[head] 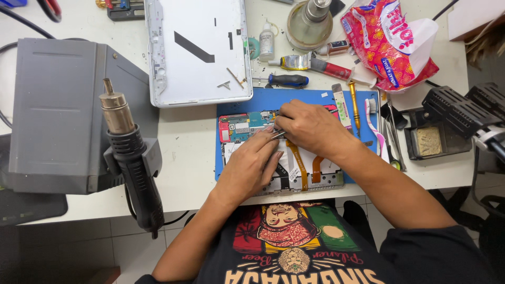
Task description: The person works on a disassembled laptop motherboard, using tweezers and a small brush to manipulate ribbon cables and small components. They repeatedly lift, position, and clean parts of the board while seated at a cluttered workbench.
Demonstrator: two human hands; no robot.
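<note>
Clearly the teardown was well along: the white back cover (199,50) had been lifted off and lay face-down above the blue work mat (310,98), apart from the opened tablet (279,152), whose circuit board (247,125) and orange flex cables (301,167) were exposed. The tablet lay on the mat at the near edge of the white bench (189,142), directly under both hands. What remained, as far as could be judged, was the fine work at the board itself; nothing appeared to have been lifted out of the chassis.

The left hand (251,167) came in from below with the wrist low and the palm down, its fingers stretched flat on the tablet's lower half, bracing it rather than gripping anything. The right hand (310,126) reached across from the right, knuckles up, fingers curled closed on metal tweezers (278,135) whose tips pointed left toward the board's edge, just beside the left fingertips.

A hot-air gun (131,158) sat parked in its holder on the grey rework station (58,110) to the left, well apart from the hands. A blue-handled screwdriver (284,80), a small bottle (266,43), a toothbrush (374,126) and a red snack bag (386,39) lay around the mat.
</note>
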